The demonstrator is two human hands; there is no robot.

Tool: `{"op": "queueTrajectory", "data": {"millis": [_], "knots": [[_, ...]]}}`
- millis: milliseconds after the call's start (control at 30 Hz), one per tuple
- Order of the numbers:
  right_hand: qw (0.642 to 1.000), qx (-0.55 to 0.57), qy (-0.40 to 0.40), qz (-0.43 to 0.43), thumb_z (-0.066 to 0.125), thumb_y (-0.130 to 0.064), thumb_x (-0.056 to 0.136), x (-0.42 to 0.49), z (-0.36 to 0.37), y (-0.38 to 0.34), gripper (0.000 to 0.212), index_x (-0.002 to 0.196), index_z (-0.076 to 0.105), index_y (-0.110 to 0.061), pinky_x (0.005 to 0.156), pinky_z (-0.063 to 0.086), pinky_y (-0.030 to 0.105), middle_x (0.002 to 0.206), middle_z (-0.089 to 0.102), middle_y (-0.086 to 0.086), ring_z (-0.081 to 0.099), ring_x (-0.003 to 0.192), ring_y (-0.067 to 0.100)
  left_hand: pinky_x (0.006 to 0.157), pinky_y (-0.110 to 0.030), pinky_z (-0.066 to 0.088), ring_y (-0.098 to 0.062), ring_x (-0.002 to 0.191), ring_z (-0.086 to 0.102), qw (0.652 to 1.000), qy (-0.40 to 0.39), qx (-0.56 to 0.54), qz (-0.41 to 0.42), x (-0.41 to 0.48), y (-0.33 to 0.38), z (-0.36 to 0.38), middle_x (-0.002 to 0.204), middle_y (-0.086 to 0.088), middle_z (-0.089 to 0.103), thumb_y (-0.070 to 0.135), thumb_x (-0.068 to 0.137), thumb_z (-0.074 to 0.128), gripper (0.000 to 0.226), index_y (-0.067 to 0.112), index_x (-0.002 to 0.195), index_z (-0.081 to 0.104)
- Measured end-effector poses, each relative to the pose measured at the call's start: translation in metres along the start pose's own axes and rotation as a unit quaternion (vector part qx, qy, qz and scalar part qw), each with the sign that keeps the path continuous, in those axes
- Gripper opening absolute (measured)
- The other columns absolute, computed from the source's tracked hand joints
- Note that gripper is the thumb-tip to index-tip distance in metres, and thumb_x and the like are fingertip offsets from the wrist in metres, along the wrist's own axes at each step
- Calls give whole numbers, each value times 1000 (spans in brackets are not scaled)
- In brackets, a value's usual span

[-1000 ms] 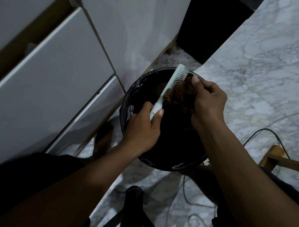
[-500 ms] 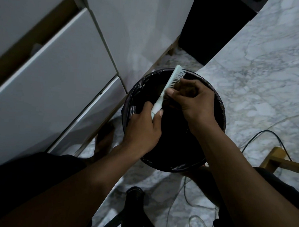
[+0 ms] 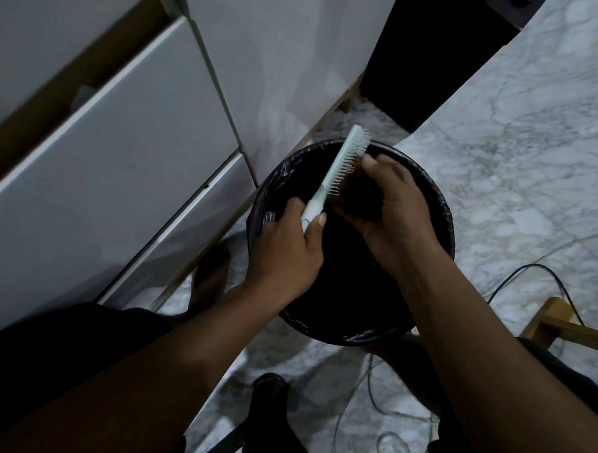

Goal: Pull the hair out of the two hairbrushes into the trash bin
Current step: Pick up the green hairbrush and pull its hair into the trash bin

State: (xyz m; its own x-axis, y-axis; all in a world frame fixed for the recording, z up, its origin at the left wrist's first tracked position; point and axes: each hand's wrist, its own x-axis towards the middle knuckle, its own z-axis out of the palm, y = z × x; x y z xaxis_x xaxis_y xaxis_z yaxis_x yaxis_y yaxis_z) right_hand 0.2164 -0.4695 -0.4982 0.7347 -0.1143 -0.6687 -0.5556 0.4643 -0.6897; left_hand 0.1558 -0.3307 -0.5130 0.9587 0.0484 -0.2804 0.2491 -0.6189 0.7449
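Over the trash bin [image 3: 442, 212] on the marble floor, left hand [image 3: 284, 251] fingers wrapped around the handle of 1 pale hairbrush [image 3: 341, 168] angled toward the bin's far rim, right hand [image 3: 392, 204] fingers curled on a dark hair clump [image 3: 358, 198] touching its bristles

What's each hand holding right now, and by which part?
Left hand grips the pale mint plastic hairbrush by its handle. Right hand clutches a clump of dark brown hair at the bristles.
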Motion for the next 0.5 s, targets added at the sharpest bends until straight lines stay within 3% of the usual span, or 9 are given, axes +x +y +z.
{"op": "queueTrajectory", "data": {"millis": [67, 133, 267, 400, 500], "knots": [[994, -93, -14, -62, 86, -22, 79, -2, 1, 2, 71, 141, 53, -20, 89, 61, 48, 132, 65, 4, 69, 116, 24, 58, -43, 46, -36, 70, 60, 1000, -3, 8, 15, -2, 1, 1, 73, -10, 58, 37, 102, 49, 23, 18, 93, 41], [973, -185, 3, -136, 93, -18, 69, -3, 1, 6, 78, 139, 57, -18, 94, 60, 42, 127, 70, 3, 69, 117, 19, 59, -45, 47, -39, 72, 60, 1000, -9, 9, 24, -4, 3, 0, 75, -14, 60, 37, 102, 48, 21, 18, 96, 42], [950, -247, 66, -179, 94, -16, 67, -3, -2, 9, 58, 120, 71, -9, 90, 62, 38, 101, 79, 2, 76, 98, 15, 57, -45, 46, -38, 69, 60, 999, -30, 10, 18, -6, 6, 1, 74, -14, 59, 39, 103, 45, 25, 14, 100, 46], [958, -221, 76, -165, 92, -12, 71, -1, -4, 11, 31, 98, 77, -9, 79, 65, 47, 89, 79, 10, 79, 88, 28, 53, -37, 33, -33, 66, 57, 999, -39, 3, 4, -8, 5, 2, 75, -12, 58, 42, 103, 45, 26, 17, 97, 44], [971, -173, 90, -135, 87, -7, 77, -1, -4, 8, 19, 91, 77, 0, 74, 65, 52, 89, 78, 19, 77, 87, 40, 53, -35, 32, -24, 64, 55, 999, -46, -12, -10, -9, 6, 2, 72, -4, 56, 43, 103, 45, 27, 18, 92, 44]]}}
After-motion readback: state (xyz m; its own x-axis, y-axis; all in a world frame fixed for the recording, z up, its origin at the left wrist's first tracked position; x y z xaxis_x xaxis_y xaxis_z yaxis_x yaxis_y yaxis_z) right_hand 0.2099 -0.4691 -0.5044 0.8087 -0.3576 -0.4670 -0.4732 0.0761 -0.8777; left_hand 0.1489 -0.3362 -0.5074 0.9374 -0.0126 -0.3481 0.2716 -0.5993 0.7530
